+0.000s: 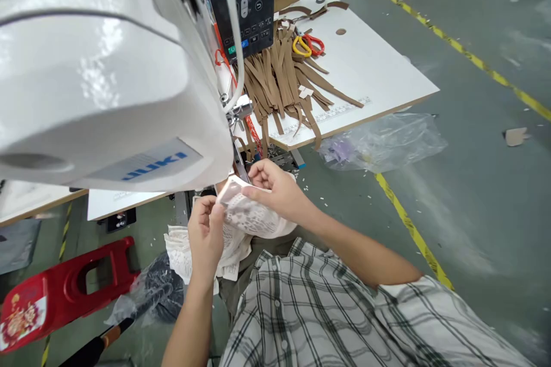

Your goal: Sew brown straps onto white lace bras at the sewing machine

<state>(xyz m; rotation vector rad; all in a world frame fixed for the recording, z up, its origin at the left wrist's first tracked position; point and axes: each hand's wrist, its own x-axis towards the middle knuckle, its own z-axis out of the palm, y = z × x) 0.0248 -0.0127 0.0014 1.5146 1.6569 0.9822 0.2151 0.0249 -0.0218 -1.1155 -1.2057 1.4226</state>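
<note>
Between my hands is a white lace fabric piece [253,215] with a smooth pale edge, close under the needle area of a white sewing machine [142,97]. My left hand [206,235] pinches its left edge between thumb and fingers. The upper right edge is gripped by my right hand [279,189], thumb on top and fingers curled beside the needle area. More white lace pieces [178,249] lie bunched on my lap, partly hidden behind my left wrist. The machine head and my fingers hide the exact spot where fabric meets machine.
Brown fabric strips [275,74] lie heaped on the white table [379,74], with scissors [312,46] with red and yellow handles on them. A control panel [245,6] stands behind the machine. A clear plastic bag [387,143] hangs by the table edge; a red stool [69,287] is at left.
</note>
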